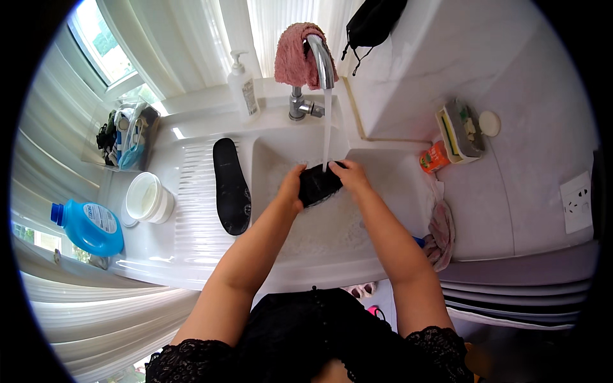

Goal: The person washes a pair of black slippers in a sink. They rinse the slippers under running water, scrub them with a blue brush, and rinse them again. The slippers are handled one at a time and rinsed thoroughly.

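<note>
Your left hand (292, 187) and right hand (353, 176) flank held piece (319, 186) over basin (297, 142); insole (230, 185) on drainboard (194, 191), left; towel (291, 60) over faucet (325, 71), behind

On the white ribbed drainboard (191, 204) the insole (225, 179) is black, black is also the flat object (317, 187) over the white sink (405, 198), while the bottle (96, 241) at the front left corner of the washstand (150, 268) is blue with darker cap (57, 213), and the cloth (292, 59) on the silver tap (326, 73) is pink.
</note>
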Motion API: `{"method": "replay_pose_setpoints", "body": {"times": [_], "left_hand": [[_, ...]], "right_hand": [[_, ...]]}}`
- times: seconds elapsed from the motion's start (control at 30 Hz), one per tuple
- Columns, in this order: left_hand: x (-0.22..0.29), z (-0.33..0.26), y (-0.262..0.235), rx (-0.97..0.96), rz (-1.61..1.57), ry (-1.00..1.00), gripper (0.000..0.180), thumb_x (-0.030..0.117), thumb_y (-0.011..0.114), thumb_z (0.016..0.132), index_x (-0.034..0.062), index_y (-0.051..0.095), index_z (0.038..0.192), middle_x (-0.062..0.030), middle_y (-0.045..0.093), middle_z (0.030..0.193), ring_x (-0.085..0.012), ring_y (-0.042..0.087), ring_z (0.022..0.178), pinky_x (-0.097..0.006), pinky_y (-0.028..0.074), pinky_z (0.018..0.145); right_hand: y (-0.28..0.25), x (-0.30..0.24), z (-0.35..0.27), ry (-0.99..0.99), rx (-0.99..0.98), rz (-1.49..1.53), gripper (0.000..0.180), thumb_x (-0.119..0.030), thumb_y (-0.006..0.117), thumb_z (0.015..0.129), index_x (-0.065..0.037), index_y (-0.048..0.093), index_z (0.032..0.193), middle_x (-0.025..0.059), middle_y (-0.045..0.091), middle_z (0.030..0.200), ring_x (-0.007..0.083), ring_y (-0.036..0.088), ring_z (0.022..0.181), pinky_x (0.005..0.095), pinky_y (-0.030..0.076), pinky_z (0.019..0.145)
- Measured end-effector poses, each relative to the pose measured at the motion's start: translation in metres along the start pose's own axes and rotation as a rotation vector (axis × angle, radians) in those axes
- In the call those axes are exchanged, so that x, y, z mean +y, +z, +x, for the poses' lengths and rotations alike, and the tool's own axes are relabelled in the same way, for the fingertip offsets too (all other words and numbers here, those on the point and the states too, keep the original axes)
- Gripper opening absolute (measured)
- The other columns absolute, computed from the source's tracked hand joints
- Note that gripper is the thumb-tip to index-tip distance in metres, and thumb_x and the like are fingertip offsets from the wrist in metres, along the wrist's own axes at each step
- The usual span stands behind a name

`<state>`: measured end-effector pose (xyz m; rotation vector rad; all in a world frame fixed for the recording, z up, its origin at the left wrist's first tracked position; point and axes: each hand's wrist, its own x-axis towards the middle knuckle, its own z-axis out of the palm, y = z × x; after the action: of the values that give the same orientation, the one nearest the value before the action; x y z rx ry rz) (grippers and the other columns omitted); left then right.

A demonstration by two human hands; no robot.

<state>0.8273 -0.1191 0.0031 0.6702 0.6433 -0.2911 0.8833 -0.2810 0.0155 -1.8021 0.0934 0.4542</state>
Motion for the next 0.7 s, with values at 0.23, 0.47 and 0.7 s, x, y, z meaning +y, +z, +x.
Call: {"method": "replay_pose_setpoints", "body": {"times": [0.23,0.47,0.7], "left_hand": [[0.0,-0.001,-0.003,0.283,0.399,0.341,0.076,0.061,0.064,0.077,-0.0078,0.055,0.107,-0.014,0.062,0.093,-0.0229,0.062,0.085,-0.033,0.051,0.075],[-0.013,0.005,0.001,0.371,0.235,0.37,0.077,0.063,0.063,0.076,-0.0068,0.057,0.107,-0.0161,0.061,0.099,-0.0238,0.059,0.089,-0.036,0.048,0.079],[-0.014,-0.002,0.049,0.518,0.625,0.655,0.046,0.042,0.06,0.085,-0.004,0.062,0.091,-0.0134,0.065,0.085,-0.0231,0.059,0.071,-0.037,0.047,0.062]], "right_hand": [[0.019,-0.004,-0.008,0.297,-0.059,0.49,0.034,-0.026,0.064,0.084,-0.003,0.062,0.109,0.0065,0.065,0.095,0.0183,0.06,0.082,0.0352,0.047,0.069],[0.038,0.005,-0.007,-0.238,0.244,-0.083,0.038,-0.032,0.062,0.087,0.006,0.064,0.091,0.0079,0.064,0.086,0.016,0.057,0.077,0.0312,0.046,0.067],[0.053,-0.005,-0.019,0.215,0.227,0.193,0.058,-0.052,0.05,0.088,0.004,0.066,0.097,0.0163,0.066,0.092,0.0249,0.062,0.085,0.0367,0.047,0.075]]}}
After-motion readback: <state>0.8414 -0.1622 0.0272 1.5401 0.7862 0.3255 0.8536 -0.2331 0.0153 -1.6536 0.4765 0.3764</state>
